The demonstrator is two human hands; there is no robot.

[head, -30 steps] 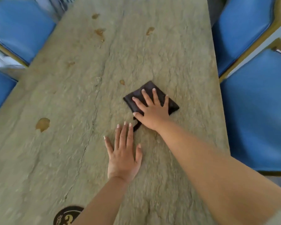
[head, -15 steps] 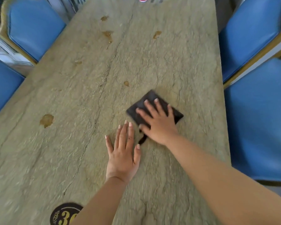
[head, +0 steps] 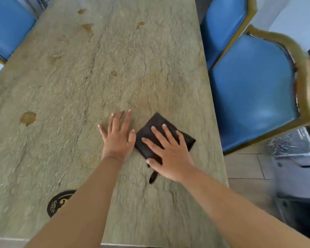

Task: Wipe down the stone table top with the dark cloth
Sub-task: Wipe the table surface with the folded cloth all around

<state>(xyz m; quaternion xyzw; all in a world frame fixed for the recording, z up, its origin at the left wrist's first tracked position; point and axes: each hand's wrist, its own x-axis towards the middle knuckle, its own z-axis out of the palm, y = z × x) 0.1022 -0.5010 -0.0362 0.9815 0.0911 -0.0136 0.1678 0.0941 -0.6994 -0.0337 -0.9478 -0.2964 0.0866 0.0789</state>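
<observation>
Flat on the stone bench [head: 150, 59], the right hand [head: 170, 154] presses the folded dark cloth [head: 150, 133] with straight, spread fingers, its grip wide and curled round nothing. Just beside it, the left hand [head: 117, 138] rests palm-down on the bare stone, fingers straight, thumb close to the cloth's left edge. Brown stains [head: 27, 118] dot the bench farther off, and blue chairs [head: 252, 90] stand along its sides.

Two hands [head: 117, 138] [head: 170, 153], one cloth [head: 157, 126], three blue chairs [head: 254, 93] [head: 222, 24] [head: 7, 24].
</observation>
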